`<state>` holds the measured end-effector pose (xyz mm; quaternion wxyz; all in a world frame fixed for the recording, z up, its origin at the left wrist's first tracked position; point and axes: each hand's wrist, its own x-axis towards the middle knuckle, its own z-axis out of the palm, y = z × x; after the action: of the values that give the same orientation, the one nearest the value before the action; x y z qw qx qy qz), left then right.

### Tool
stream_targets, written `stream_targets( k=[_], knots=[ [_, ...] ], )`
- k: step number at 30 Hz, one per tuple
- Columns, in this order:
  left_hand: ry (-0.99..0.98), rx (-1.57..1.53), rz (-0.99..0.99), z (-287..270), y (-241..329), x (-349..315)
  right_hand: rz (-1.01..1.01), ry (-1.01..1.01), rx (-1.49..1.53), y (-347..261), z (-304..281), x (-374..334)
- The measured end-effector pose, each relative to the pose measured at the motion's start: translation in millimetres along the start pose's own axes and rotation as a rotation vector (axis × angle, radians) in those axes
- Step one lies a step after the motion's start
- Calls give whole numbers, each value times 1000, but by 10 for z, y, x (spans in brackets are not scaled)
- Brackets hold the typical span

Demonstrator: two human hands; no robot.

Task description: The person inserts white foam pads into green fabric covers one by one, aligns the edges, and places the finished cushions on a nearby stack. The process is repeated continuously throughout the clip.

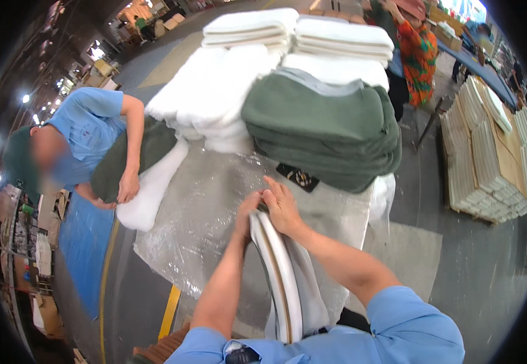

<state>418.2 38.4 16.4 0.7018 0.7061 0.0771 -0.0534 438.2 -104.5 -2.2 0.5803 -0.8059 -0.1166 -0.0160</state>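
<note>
A long white padded cushion insert with a thin brown layer along its edge stands on its side in front of me, reaching back to my body. Grey fabric hangs along its right side. My left hand presses on the far end from the left, its fingers partly hidden. My right hand presses from the right, fingers pointing away from me and thumb near the left hand. Between them a bit of dark green fabric shows at the tip. Under my hands is a table covered with clear plastic film.
Dark green fabric covers are stacked beyond my hands, beside white padding piles. A dark printed card lies before them. At left, a co-worker handles a green cover over white padding. A loaded pallet stands right.
</note>
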Motion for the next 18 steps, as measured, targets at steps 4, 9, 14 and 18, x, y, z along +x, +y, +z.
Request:
stream_targets(
  k=[4, 9, 14, 18],
  knots=[
    [334, -9, -32, -815, 4, -576, 279, -238, 253, 55, -847, -850],
    [829, -391, -187, -1390, -263, -1628, 621, -370, 483, 226, -1697, -2267],
    [1074, -457, -150, -1079, -305, -2261, 420, -8, 690, 217, -1476, -2604],
    [1076, -472, -149, -740, -222, -2595, 485, 104, 938, 215, -1566, -2169]
  ],
)
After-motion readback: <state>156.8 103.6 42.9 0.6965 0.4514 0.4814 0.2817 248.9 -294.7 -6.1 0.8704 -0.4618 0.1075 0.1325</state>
